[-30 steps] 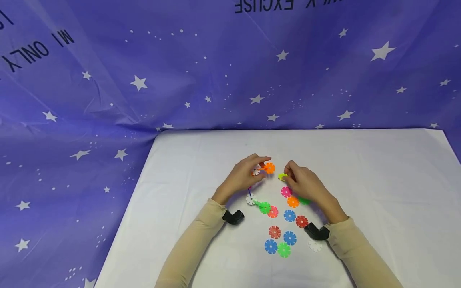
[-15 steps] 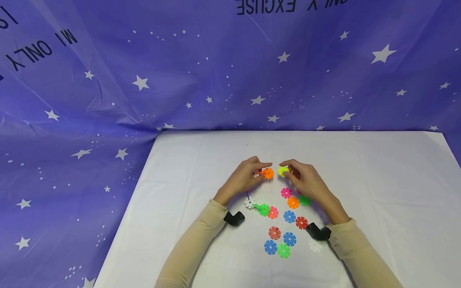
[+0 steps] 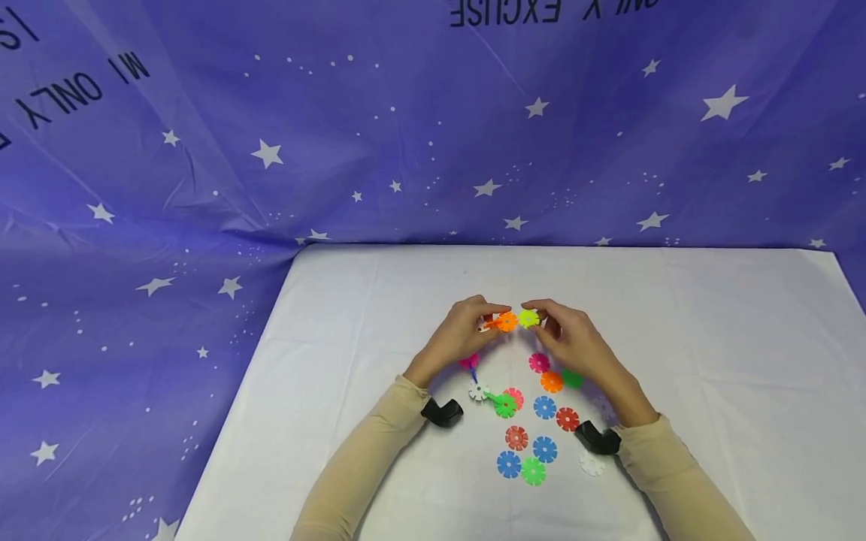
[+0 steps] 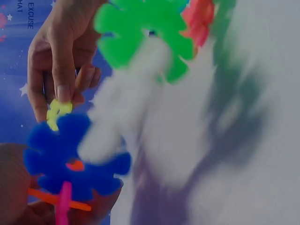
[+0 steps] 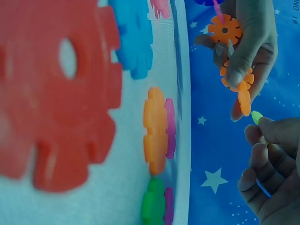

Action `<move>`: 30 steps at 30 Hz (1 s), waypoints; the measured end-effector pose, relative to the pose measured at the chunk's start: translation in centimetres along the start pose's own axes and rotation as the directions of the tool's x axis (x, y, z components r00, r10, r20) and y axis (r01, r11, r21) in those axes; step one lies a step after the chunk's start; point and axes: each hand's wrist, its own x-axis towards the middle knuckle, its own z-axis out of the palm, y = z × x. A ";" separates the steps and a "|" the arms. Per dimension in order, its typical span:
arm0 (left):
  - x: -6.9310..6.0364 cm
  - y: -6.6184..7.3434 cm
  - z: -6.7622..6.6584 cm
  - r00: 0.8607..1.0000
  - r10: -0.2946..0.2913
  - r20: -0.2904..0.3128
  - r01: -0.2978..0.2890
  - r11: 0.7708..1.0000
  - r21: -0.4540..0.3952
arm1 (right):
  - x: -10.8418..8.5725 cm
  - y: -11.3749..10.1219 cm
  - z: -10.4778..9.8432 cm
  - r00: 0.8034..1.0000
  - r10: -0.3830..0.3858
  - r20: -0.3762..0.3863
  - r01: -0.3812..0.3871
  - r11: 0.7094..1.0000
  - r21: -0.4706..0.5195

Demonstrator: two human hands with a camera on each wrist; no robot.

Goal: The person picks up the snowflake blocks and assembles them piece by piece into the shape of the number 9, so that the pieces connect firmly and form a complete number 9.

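Observation:
The left hand (image 3: 458,330) pinches the end of a chain of notched plastic discs; an orange disc (image 3: 507,321) sticks out from its fingertips. From that hand the chain hangs down through a pink disc, a white disc (image 3: 478,390) and a green disc (image 3: 505,406). A blue disc (image 4: 77,157) of the chain shows large in the left wrist view. In the right hand (image 3: 575,340) a yellow disc (image 3: 528,318) is pinched between thumb and fingers, its edge close beside the orange disc. Whether the two discs touch, I cannot tell.
Loose discs lie on the white table (image 3: 710,338) in front of the hands, among them a red disc (image 3: 567,419), a blue disc (image 3: 509,464) and a white disc (image 3: 591,463). A purple star-patterned cloth (image 3: 406,135) hangs behind.
The right hand has raised the yellow disc and brought it left to the orange one. The lower part of the hanging chain has swung slightly right and down.

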 end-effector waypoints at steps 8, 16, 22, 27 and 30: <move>-0.1 0.9 0.0 0.999 -0.049 -0.016 0.049 0.999 0.000 | -0.2 -0.5 0.3 0.999 -0.034 -0.025 0.032 0.997 -0.065; -0.1 1.5 -0.6 1.000 -0.013 0.028 0.014 1.000 -0.026 | -0.1 -0.3 0.4 0.990 -0.101 -0.099 0.094 0.993 -0.069; -0.1 1.1 -1.2 0.998 0.012 0.056 -0.007 0.996 -0.088 | 0.0 -0.3 0.4 0.990 -0.101 -0.100 0.098 0.995 -0.032; -0.1 1.0 -1.4 0.999 0.014 0.052 -0.009 0.995 -0.102 | 0.0 -0.5 0.3 0.990 -0.096 -0.101 0.095 0.995 -0.016; -0.1 1.0 -1.3 0.998 -0.008 0.063 0.016 0.993 -0.120 | 0.0 -0.5 0.3 0.989 -0.096 -0.110 0.096 0.995 -0.008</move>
